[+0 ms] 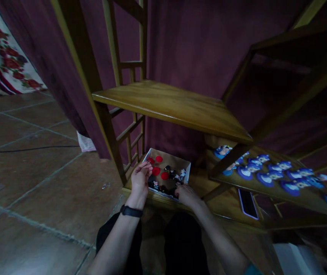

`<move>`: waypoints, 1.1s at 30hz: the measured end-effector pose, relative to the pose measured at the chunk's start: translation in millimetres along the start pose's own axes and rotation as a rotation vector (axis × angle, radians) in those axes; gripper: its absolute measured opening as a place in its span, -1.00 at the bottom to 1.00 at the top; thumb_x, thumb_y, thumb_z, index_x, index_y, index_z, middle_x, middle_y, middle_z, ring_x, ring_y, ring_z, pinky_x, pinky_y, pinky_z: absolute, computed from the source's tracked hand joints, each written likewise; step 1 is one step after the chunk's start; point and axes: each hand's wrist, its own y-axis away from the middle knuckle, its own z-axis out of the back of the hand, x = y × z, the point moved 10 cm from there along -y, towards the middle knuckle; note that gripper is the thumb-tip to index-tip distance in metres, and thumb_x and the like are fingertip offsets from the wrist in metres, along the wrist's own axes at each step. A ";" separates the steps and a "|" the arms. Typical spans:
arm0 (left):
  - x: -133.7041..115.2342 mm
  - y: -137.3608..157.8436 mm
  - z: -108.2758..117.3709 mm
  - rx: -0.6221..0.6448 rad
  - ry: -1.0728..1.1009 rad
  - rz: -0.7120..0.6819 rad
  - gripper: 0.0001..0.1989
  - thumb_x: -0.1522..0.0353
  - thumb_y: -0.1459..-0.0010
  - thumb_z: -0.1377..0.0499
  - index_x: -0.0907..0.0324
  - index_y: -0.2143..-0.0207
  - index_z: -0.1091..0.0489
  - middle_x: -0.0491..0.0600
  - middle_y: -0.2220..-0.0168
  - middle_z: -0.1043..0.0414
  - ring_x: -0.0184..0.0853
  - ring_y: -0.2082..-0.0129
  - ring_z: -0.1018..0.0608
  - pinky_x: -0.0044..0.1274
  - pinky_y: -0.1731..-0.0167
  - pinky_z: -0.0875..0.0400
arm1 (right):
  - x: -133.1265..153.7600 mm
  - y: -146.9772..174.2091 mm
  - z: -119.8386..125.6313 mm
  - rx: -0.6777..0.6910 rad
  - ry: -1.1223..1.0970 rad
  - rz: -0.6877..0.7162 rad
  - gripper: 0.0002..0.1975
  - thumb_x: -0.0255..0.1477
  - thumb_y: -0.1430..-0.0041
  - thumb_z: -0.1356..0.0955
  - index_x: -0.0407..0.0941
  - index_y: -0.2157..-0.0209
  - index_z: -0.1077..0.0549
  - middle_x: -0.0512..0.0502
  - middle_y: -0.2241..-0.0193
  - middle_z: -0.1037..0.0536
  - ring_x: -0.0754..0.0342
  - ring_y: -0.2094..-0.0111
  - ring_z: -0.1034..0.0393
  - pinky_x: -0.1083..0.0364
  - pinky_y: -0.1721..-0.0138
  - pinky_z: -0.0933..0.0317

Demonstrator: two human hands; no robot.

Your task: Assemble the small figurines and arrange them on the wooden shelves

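Note:
A shallow white box (188, 172) stands on the lowest wooden shelf. In it lie several red discs (165, 175) and small dark-and-white figures (182, 173). Over the box's left side is my left hand (140, 176), with a dark band on its wrist. Its fingers are pinched at a red disc (151, 160), partly covered by the fingertips. My right hand (185, 194) reaches over the front right edge, its fingers curled down among the dark figures. What those fingers hold, if anything, is hidden.
A wooden shelf board (166, 101) juts out above the box. Several blue-and-white figures on round bases (246, 170) stand on a shelf to the right. A phone (248, 203) lies below them. A purple curtain (180, 46) hangs behind; a cable (31, 149) crosses the tiled floor.

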 end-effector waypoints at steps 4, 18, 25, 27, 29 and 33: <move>6.9 -8.1 7.1 0.002 -0.021 0.059 -0.78 0.63 0.08 -0.11 0.32 0.33 -0.39 0.00 0.49 -0.47 -0.48 0.56 -0.50 -0.70 0.58 -0.38 | 4.8 -14.7 -3.1 0.040 -0.011 0.001 -0.59 -0.67 -0.01 -0.17 -0.07 0.16 -0.44 -0.10 0.15 -0.42 0.11 0.16 -0.32 0.17 0.16 -0.08; 25.3 -27.2 1.1 0.121 -0.025 0.312 -0.78 0.65 0.02 -0.08 0.32 0.30 -0.39 0.03 0.49 -0.48 -0.45 0.56 -0.52 -0.67 0.57 -0.41 | -53.6 -78.2 42.2 -0.126 0.308 -0.335 -0.67 -0.64 -0.11 -0.14 -0.24 0.20 -0.45 -0.35 0.14 -0.43 -0.11 0.03 -0.20 -0.06 0.02 0.06; 26.7 -26.0 1.7 0.122 -0.052 0.320 -0.78 0.65 0.00 -0.06 0.31 0.30 -0.38 0.02 0.50 -0.47 -0.46 0.57 -0.52 -0.67 0.57 -0.41 | -53.0 -79.3 39.3 -0.114 0.225 -0.345 -0.69 -0.65 -0.05 -0.21 -0.20 0.20 -0.47 -0.35 0.04 -0.37 -0.14 -0.05 -0.15 -0.07 0.00 0.04; 29.0 -25.3 2.6 0.109 -0.062 0.326 -0.78 0.65 0.00 -0.05 0.31 0.31 -0.38 0.03 0.49 -0.47 -0.45 0.57 -0.52 -0.67 0.58 -0.40 | -53.6 -75.1 41.8 -0.128 0.167 -0.346 -0.68 -0.66 -0.04 -0.21 -0.18 0.19 -0.45 -0.33 0.02 -0.34 -0.11 -0.06 -0.15 -0.04 0.00 0.01; 32.8 -24.5 3.6 0.095 -0.080 0.336 -0.78 0.65 0.01 -0.05 0.30 0.32 -0.38 0.02 0.49 -0.47 -0.46 0.57 -0.52 -0.67 0.60 -0.39 | -55.1 -71.1 45.3 -0.146 0.093 -0.344 -0.69 -0.67 -0.03 -0.23 -0.18 0.19 -0.44 -0.31 0.03 -0.35 -0.09 -0.02 -0.20 -0.02 0.02 -0.04; 41.3 -20.1 0.0 0.120 -0.140 0.350 -0.80 0.63 0.03 -0.08 0.28 0.34 -0.38 0.01 0.50 -0.47 -0.47 0.57 -0.51 -0.67 0.58 -0.38 | -59.8 -64.4 56.2 -0.214 -0.092 -0.344 -0.73 -0.66 -0.03 -0.24 -0.16 0.22 -0.41 -0.26 0.14 -0.41 -0.07 0.07 -0.29 -0.03 0.08 -0.14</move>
